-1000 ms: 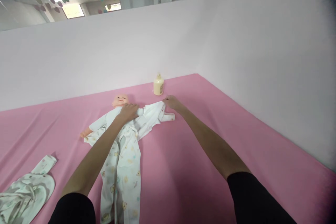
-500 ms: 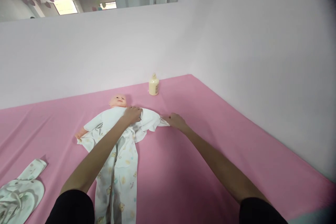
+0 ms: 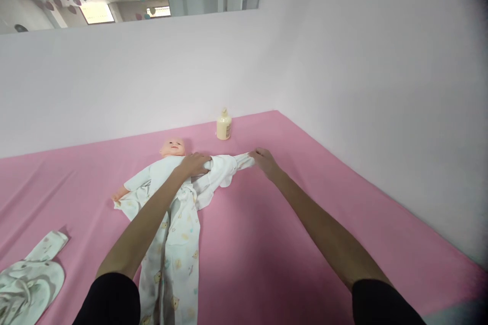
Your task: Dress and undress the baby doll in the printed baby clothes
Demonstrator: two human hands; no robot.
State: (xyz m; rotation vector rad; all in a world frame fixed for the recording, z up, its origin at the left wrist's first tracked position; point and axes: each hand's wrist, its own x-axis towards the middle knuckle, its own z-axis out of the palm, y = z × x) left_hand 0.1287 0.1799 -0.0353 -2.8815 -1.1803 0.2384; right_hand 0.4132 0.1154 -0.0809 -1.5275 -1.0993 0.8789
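A baby doll (image 3: 173,147) lies on its back with its head toward the wall, dressed in a white top (image 3: 162,170). Patterned baby trousers (image 3: 183,244) stretch down from its waist toward me. Across the doll's shoulder on the right side, my left hand (image 3: 195,164) is closed around the sleeved upper arm; its fingertips are partly hidden. Farther right, my right hand (image 3: 265,161) pinches the end of a white sleeve (image 3: 244,161), which is drawn out taut and slightly raised. The doll's other hand (image 3: 120,194) shows bare beyond its sleeve.
A cream pump bottle (image 3: 223,126) stands by the wall behind the doll. Folded patterned baby clothing (image 3: 32,279) lies at the lower left. Pink sheeting (image 3: 267,254) covers the surface, bounded by white walls (image 3: 343,86) at the back and right.
My right hand has moved up and slightly right, pulling the sleeve straighter and higher. My left hand stays at the doll's shoulder, shifted only a little.
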